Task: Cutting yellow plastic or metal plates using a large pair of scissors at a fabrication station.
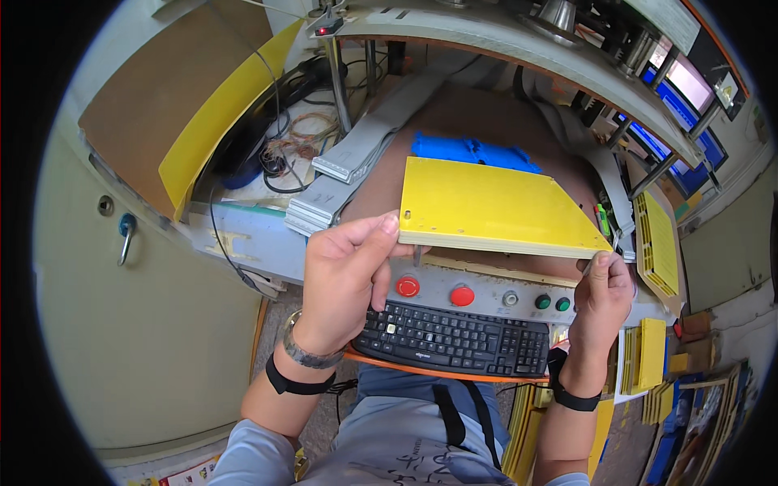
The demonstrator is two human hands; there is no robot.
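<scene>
Two hands gripping a yellow board, left hand closed on near-left corner, right hand pinching near-right corner, black keyboard below.

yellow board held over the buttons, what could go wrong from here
The yellow board is held only at its two near corners by the left hand and right hand, so a slip could drop its edge onto the red buttons and green buttons right beneath it, possibly pressing one. It could also land on the black keyboard. The far edge sits close to the blue part and might knock against it.
</scene>
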